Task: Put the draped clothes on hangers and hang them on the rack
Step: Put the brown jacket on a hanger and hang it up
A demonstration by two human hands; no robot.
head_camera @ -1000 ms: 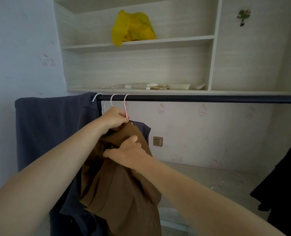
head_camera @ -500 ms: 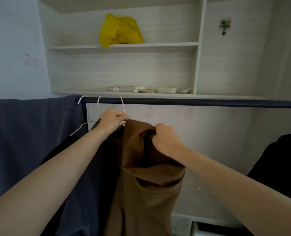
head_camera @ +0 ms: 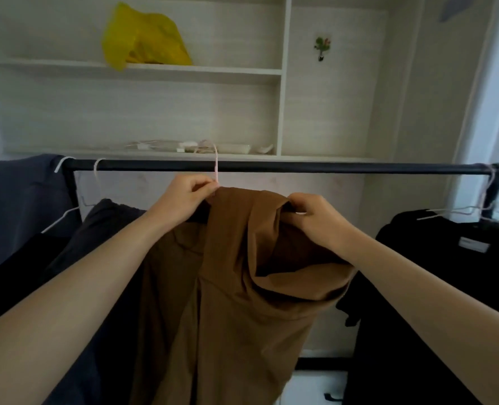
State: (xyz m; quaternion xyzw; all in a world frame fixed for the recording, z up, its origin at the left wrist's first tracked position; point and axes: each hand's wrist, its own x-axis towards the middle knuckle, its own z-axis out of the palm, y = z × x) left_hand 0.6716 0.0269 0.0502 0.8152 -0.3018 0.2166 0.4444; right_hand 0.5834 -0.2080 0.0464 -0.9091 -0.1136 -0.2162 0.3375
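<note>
A brown garment (head_camera: pixel 242 287) hangs from a pink hanger (head_camera: pixel 216 168) whose hook rises above the black rack rail (head_camera: pixel 300 168) at mid-frame. My left hand (head_camera: pixel 184 197) pinches the hanger's neck just under the rail. My right hand (head_camera: pixel 315 217) grips the bunched brown fabric at the garment's right shoulder. Left of it, dark garments (head_camera: pixel 96 244) hang on a pink hanger (head_camera: pixel 96 171) and a white hanger (head_camera: pixel 61 211). A grey cloth (head_camera: pixel 17 206) is draped over the rail's left end. A black garment (head_camera: pixel 446 287) hangs on hangers at the right.
Built-in shelves stand behind the rail, with a yellow bag (head_camera: pixel 143 39) on the upper shelf and small items (head_camera: pixel 189 146) on the lower one. The rack's right post (head_camera: pixel 496 185) stands by a bright window. The rail is bare between the brown and black garments.
The brown garment on its pink hanger has moved right, away from the other hangers, with its hook raised above the rail. My right hand shifted from the garment's middle to its right shoulder.
</note>
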